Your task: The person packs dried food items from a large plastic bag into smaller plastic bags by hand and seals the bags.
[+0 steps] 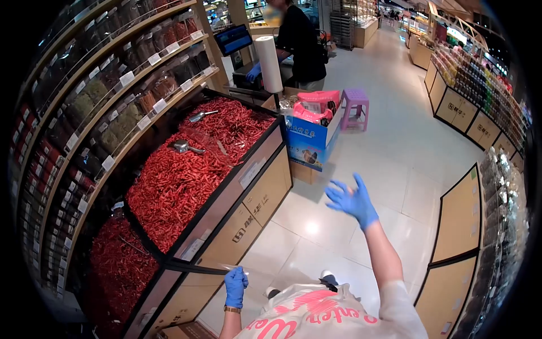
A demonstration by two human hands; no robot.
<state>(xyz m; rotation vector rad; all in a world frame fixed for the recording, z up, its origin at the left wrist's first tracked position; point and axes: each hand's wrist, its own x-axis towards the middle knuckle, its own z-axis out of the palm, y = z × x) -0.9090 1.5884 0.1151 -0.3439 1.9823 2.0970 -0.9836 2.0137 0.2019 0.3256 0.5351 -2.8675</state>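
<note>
My left hand (236, 287), in a blue glove, is closed near the lower front of the chili counter. A thin, clear strip sticks out from its fingers; what it is I cannot make out. My right hand (353, 202), also gloved in blue, is held out over the floor with its fingers spread and nothing in it. Dried red chilies (180, 181) fill the bin on the left. Two metal scoops, one near the middle (185, 147) and one farther back (203, 115), lie on them.
Jar shelves (121, 79) rise at the left. Beyond the bin are a blue box (307, 135), a purple stool (354, 107), a plastic roll (269, 65) and a person in dark clothes (303, 45). A wooden counter (457, 217) edges the right side.
</note>
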